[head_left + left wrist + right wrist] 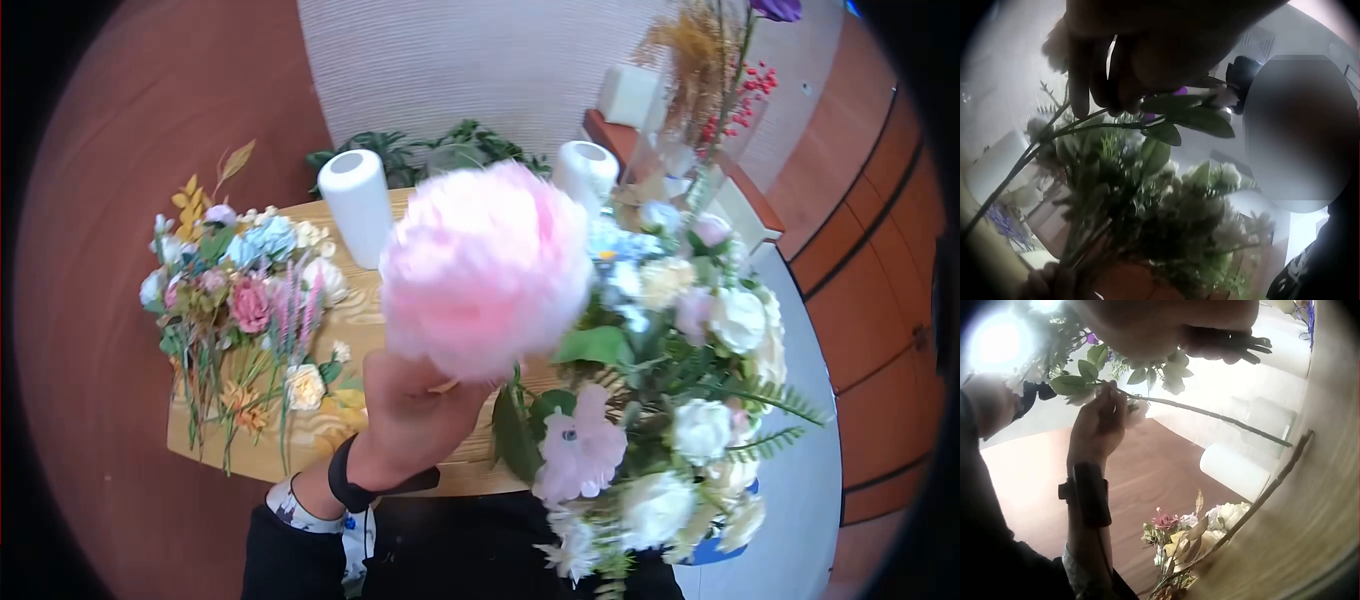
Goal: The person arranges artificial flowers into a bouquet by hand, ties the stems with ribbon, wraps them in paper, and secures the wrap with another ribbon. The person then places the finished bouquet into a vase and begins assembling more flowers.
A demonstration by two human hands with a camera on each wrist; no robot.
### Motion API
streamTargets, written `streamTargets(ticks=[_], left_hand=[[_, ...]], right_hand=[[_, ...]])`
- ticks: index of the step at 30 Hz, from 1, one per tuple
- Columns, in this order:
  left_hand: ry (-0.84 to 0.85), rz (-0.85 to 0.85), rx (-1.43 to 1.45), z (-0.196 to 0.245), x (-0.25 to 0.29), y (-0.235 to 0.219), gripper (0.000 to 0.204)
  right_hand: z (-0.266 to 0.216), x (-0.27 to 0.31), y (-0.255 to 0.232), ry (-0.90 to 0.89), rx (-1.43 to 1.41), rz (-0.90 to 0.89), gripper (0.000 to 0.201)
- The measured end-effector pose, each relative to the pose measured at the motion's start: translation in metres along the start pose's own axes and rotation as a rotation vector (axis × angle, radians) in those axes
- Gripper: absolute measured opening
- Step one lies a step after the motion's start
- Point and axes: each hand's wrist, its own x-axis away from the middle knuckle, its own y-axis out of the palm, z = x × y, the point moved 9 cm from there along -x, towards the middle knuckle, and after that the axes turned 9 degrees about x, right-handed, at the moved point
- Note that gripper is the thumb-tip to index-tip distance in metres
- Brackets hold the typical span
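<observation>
A large pink peony (485,270) stands in the middle of the head view, held up by my left hand (420,410), which has a black band on the wrist. In the right wrist view the left hand's fingers (1108,403) pinch its leafy green stem (1210,414), whose cut end points to the table. My right hand (1179,328) grips a bundle of stems. These belong to the full bouquet (690,400) of white, pale pink and blue flowers with fern leaves, which hides that hand in the head view. In the left wrist view the right fingers (1047,281) wrap the bouquet stems.
Several loose artificial flowers (250,300) lie on the left of the wooden table (350,325). Two white vases (357,215) stand at its back. Behind the bouquet rise dried grass (690,50) and red berries (735,110). A brown twig (1260,503) crosses the right wrist view.
</observation>
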Motion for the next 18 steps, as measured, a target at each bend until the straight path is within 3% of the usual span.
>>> streamTargets(ticks=[5, 7, 8, 11, 13, 15, 18], left_hand=[[0.000, -0.067, 0.006, 0.012, -0.008, 0.023, 0.014], [0.148, -0.078, -0.296, 0.040, -0.013, 0.028, 0.015], [0.118, 0.051, -0.160, 0.020, 0.002, 0.023, 0.018], [0.194, -0.016, -0.240, 0.023, 0.004, 0.029, 0.019], [0.177, 0.020, -0.159, 0.022, 0.004, 0.029, 0.017], [0.125, -0.060, -0.257, 0.024, 0.003, 0.034, 0.020], [0.013, -0.051, -0.153, 0.009, 0.008, 0.036, 0.017]], right_hand=[[-0.004, -0.041, -0.062, -0.050, 0.085, 0.065, 0.018], [-0.004, -0.043, -0.069, -0.068, 0.104, 0.077, 0.018], [-0.003, -0.040, -0.072, -0.073, 0.114, 0.081, 0.018], [0.005, -0.018, -0.080, -0.076, 0.151, 0.086, 0.018], [0.035, 0.075, -0.099, -0.073, 0.181, 0.083, 0.018], [0.036, 0.074, -0.099, -0.071, 0.206, 0.079, 0.018], [0.036, 0.069, -0.100, -0.068, 0.244, 0.082, 0.018]])
